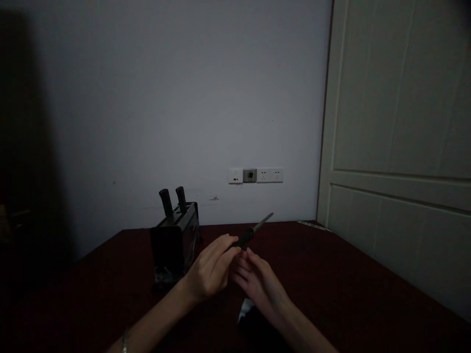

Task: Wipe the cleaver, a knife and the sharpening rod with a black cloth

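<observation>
My left hand [209, 269] is closed around the dark handle of a knife [263, 222]. The narrow grey blade points up and away to the right, above the table. My right hand [257, 282] is just below and to the right of the handle, palm up, with its fingers loosely curved and apart. Its fingertips are close to the left hand's; whether they touch the handle cannot be made out. To the left stands a black knife block [167, 250] with two black handles [173, 201] sticking out of its top.
Under my right wrist lies a black-and-white item [246, 310], mostly hidden. The dark red table [324, 274] reaches back to a wall with a row of sockets [270, 175]. A pale panelled door [397, 147] is on the right. A thin strip [314, 225] lies near the back right edge.
</observation>
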The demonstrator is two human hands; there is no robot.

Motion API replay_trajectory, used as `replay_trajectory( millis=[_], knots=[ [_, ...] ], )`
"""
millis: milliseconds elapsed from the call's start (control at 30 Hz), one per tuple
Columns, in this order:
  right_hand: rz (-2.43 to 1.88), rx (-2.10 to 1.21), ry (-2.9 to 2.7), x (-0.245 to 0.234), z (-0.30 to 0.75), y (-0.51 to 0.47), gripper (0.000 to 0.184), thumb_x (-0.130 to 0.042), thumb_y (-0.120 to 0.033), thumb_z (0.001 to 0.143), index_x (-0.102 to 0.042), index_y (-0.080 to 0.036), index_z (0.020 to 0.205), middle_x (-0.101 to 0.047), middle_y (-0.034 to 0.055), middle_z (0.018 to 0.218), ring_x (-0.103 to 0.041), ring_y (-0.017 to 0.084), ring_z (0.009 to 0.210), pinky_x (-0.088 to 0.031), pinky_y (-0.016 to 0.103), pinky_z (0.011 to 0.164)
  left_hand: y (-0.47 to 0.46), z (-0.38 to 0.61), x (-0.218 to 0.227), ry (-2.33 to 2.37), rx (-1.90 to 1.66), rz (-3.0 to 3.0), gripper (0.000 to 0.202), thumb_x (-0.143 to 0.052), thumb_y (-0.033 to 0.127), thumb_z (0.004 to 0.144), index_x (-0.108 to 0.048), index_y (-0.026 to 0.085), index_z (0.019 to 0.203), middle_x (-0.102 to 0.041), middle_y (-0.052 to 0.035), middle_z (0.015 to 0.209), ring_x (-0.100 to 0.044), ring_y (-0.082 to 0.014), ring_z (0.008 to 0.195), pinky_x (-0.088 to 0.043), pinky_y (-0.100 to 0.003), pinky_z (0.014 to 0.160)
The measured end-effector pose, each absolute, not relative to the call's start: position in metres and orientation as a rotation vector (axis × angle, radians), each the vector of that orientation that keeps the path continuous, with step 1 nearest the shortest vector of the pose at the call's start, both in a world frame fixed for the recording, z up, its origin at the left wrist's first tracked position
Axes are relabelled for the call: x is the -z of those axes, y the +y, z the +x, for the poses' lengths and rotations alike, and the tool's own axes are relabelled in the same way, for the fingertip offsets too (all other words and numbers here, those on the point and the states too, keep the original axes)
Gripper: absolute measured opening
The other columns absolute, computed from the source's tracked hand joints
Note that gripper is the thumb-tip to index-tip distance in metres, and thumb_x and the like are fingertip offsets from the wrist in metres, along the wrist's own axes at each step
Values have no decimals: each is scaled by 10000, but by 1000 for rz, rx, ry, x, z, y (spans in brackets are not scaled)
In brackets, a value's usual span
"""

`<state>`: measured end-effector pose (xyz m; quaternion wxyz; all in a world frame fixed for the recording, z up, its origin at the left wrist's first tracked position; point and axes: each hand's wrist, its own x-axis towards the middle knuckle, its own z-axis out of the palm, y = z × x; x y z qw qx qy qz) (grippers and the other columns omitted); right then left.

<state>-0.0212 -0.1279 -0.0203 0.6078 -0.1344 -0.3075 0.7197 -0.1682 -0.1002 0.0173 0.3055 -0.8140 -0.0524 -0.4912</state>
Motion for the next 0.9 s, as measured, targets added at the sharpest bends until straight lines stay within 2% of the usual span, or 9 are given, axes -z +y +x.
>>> replay_trajectory(
  millis=[133,300,467,700,800,900],
  knots=[
    [-316,-1613,-691,17,-24,-127,157,-699,-282,724,-689,-157,818,-714,56,851,-633,151,822,-457,253,738,-100,-173,-9,-97,1232,-2172,309,-375,10,817,-526,20,1086,-600,-216,1077,-494,-252,1155,-506,-405,900],
    [-389,-1592,-667,11,-28,-127,148,-739,-272,673,-700,-151,749,-710,47,768,-629,131,724,-466,218,672,-97,-181,7,-78,1180,-2267,359,-343,59,842,-478,52,1174,-576,-223,1147,-453,-270,1200,-489,-454,913],
    [-576,-1474,-708,14,-32,-130,255,-757,-343,629,-710,-147,785,-711,72,812,-636,183,796,-476,264,705,-98,-185,19,-70,1158,-2305,357,-337,91,865,-482,65,1190,-592,-206,1143,-444,-271,1210,-485,-447,919],
    [-732,-1388,-751,22,-31,-122,326,-795,-381,535,-715,-130,725,-707,53,678,-635,143,660,-468,223,619,-101,-185,23,-26,1080,-2298,349,-332,104,872,-509,55,1169,-607,-216,1116,-423,-282,1223,-473,-445,921],
    [-736,-1370,-773,25,-29,-116,302,-785,-366,547,-711,-130,720,-706,50,654,-627,138,598,-462,225,570,-103,-183,27,-96,1021,-2305,330,-387,88,845,-518,73,1147,-613,-203,1113,-413,-276,1230,-465,-426,939],
    [-761,-1355,-812,27,-25,-111,294,-758,-369,585,-704,-127,744,-718,72,690,-654,176,653,-486,261,622,-107,-178,36,-153,1047,-2379,428,-423,50,763,-473,75,1187,-544,-230,1207,-372,-294,1257,-448,-449,953]
  ],
)
